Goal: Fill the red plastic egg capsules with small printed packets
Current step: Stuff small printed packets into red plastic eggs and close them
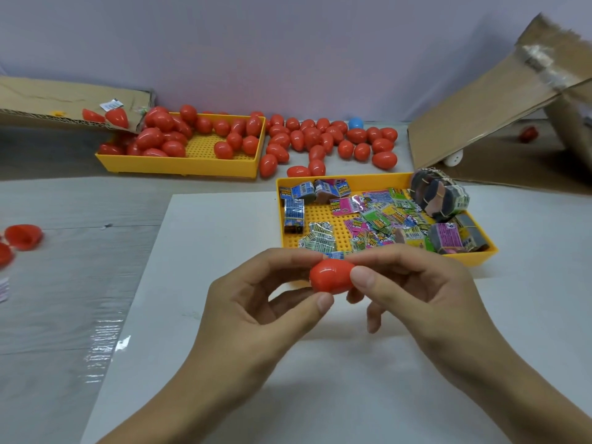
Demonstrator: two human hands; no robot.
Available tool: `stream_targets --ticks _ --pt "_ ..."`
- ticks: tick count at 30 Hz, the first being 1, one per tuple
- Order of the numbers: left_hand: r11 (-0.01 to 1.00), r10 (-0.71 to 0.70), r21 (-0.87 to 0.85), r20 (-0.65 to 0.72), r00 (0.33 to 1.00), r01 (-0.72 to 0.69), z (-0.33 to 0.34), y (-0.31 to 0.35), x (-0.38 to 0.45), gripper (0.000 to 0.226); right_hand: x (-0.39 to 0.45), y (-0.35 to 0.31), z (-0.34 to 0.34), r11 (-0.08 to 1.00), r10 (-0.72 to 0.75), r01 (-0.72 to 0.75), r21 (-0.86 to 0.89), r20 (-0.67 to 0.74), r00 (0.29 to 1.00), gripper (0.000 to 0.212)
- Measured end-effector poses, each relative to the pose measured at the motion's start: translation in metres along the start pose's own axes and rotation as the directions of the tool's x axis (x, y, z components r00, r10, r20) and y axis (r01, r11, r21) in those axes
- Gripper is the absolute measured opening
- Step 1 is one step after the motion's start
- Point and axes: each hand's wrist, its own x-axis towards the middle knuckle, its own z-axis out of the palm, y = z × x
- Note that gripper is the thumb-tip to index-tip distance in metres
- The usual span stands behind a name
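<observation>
Even soft light; edges warped, perhaps blurred.

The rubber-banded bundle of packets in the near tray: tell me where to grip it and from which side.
Grip the rubber-banded bundle across its flat end faces, coming from above. It stands tallest in the near tray's far right corner, so its top is exposed, while the tray walls block low approaches.

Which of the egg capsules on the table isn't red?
The blue egg at the back, behind the loose red eggs right of the far yellow tray. All others are red.
</observation>
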Motion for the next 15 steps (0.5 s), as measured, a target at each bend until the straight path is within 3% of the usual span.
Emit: stream_targets --ticks 4,12,15 --pt "0.999 0.051 -0.017 0.023 0.998 -0.051 -0.0018 0.0011 0.0007 0.035 -0.0010 -0.0012 0.0010 0.999 -0.028 0.028 0.024 -0.001 1.000 0.023" --pt "1.000 0.010 0.000 0.024 1.000 -0.010 0.0001 0.0003 0.0003 0.042 -0.0015 0.0002 0.0018 0.999 -0.035 0.035 0.003 0.011 0.999 0.022" --pt "1.000 0.014 0.016 -0.018 1.000 -0.013 0.0003 0.0006 0.0012 0.039 0.0027 0.0020 -0.0071 0.942 -0.210 0.195 -0.273 -0.028 0.977 0.013"
